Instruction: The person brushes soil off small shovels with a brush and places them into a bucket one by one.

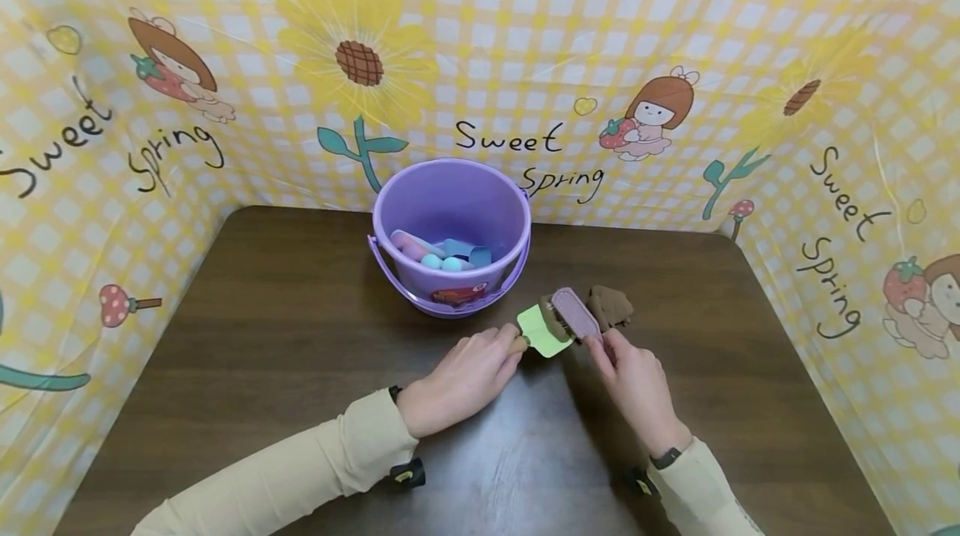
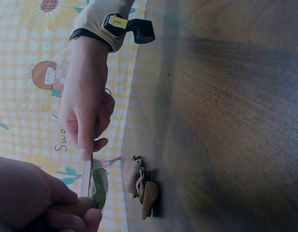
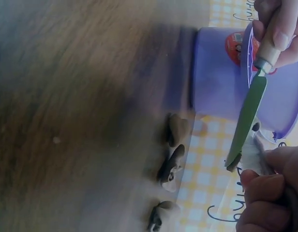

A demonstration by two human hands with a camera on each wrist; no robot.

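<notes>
My left hand [image 1: 468,373] grips the wooden handle of a small green shovel [image 1: 547,346]. Its blade is held above the table, with a soft-looking brown lump [image 1: 552,319] on it. My right hand [image 1: 637,386] pinches the handle end of a mauve oblong tool that looks like a brush [image 1: 574,313], tilted against the lump. Pale bristles seem to show beneath it. Several brown crumpled pieces [image 3: 177,129] lie on the table under the shovel in the right wrist view; what they are made of I cannot tell.
Behind the hands stands a purple bucket [image 1: 412,273], its handle folded down at the front. Pink and blue toy-like items [image 1: 431,257] lie inside it. The dark wooden table [image 1: 300,319] is bordered by a yellow checked cloth [image 1: 480,36] at the back and sides.
</notes>
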